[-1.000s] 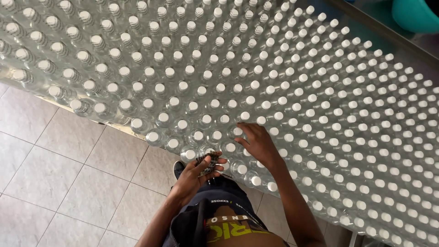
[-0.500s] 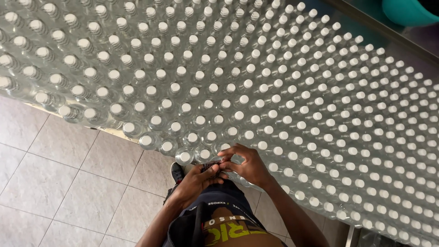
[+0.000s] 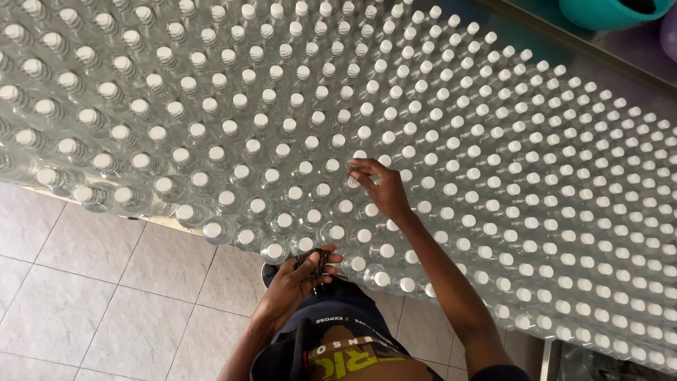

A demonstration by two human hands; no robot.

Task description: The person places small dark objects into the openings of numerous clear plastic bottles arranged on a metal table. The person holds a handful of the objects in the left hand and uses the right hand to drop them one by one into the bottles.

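Hundreds of clear plastic bottles (image 3: pixel 338 141) with white caps stand upright, packed cap to cap in rows, across the whole table (image 3: pixel 151 221). Only a thin strip of its near edge shows below the front row.

Right hand (image 3: pixel 381 189): reached in over the bottles, a few rows back from the near edge. Fingers (image 3: pixel 361 169) bent down onto a white cap (image 3: pixel 352 181), touching it. Grip is loose and partly open; can't tell if the cap is actually pinched, since the fingertips cover it.

Left hand (image 3: pixel 300 279): at the near edge, just below the front row. Fingers curled around a small dark bundle (image 3: pixel 319 262), which looks like thin dark strips or bands; can't make out more. Closed on it, thumb on top. The bundle sits just beside the front-row bottles; contact unclear.

Other:
- Teal basin (image 3: pixel 606 13) past the far right corner, partly out of view.
- Beige floor tiles (image 3: pixel 92 296) below the near edge on the left.
- Dark shoe (image 3: pixel 269 274) on the tiles, right under the left hand.
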